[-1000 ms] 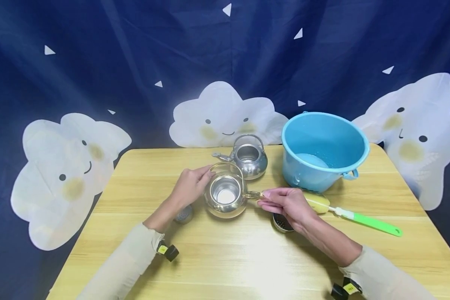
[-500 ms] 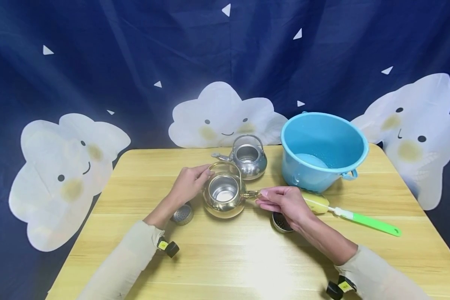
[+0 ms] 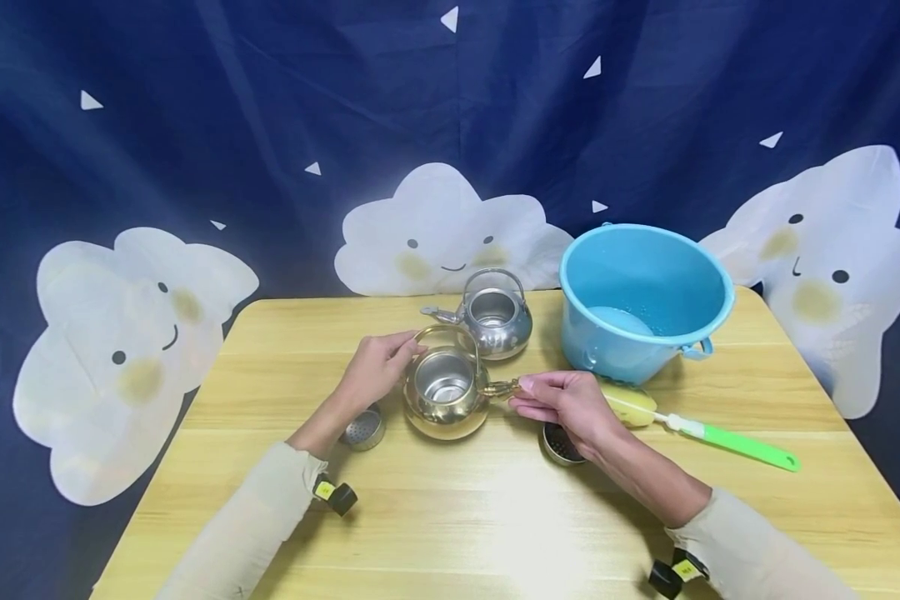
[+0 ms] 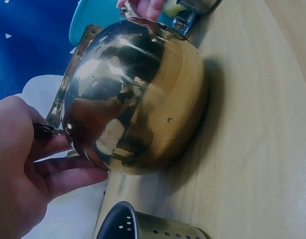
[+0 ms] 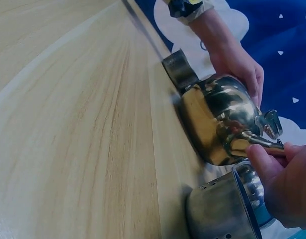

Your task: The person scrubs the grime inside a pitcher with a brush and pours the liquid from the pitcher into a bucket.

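A gold teapot (image 3: 447, 412), its top uncovered, is between my hands near the table's middle. At its left side my left hand (image 3: 371, 375) grips the foot of the raised handle, fingers against the metal in the left wrist view. My right hand (image 3: 570, 404) pinches the end of the spout (image 5: 262, 143) between thumb and fingers. Whether the pot's base touches the table is unclear. One perforated strainer cup (image 3: 363, 429) lies below my left hand. Another strainer cup (image 3: 561, 444) stands partly hidden under my right hand.
Behind the gold pot stands a silver teapot (image 3: 504, 333) without a lid, spout to the left. A blue bucket (image 3: 592, 342) with liquid inside is at the back right. In front of it lies a yellow sponge brush with a green handle (image 3: 753, 448). A patterned dark blue curtain (image 3: 270, 100) hangs behind.
The gold teapot has shifted slightly left and lower, with both hands keeping their holds. More of the left strainer cup shows now.
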Action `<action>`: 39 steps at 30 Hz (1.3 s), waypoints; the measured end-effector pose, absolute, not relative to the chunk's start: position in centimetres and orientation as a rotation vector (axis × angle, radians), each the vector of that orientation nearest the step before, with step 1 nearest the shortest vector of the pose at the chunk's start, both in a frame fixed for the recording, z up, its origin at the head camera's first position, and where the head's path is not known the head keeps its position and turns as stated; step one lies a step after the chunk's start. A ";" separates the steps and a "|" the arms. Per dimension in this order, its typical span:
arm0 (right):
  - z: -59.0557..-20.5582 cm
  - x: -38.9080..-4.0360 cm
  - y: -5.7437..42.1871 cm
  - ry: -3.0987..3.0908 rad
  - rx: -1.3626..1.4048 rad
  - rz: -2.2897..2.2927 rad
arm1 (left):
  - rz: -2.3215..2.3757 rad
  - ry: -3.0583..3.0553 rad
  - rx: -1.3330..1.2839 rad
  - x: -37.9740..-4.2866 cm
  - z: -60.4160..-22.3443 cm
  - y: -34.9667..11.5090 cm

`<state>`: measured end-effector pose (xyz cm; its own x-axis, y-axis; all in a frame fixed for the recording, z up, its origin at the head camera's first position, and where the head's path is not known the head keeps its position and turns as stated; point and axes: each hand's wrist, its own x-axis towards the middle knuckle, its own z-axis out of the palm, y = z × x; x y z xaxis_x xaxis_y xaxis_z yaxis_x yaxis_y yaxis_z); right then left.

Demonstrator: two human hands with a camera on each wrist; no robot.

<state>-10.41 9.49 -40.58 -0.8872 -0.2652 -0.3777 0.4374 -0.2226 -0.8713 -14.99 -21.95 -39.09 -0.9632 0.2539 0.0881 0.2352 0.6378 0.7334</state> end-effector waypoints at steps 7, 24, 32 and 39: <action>-40.2 -10.2 9.6 1.601 0.183 -2.138 | 1.294 2.780 0.313 -15.0 -39.2 -22.0; -39.6 -9.8 10.2 1.651 0.113 -2.058 | 1.402 2.655 0.220 -14.5 -39.3 -22.5; -39.4 -9.7 10.5 1.689 0.057 -2.042 | 1.469 2.572 0.179 -14.1 -39.4 -23.1; -39.3 -9.4 11.2 1.697 0.037 -2.035 | 1.424 2.592 0.204 -13.5 -39.4 -23.8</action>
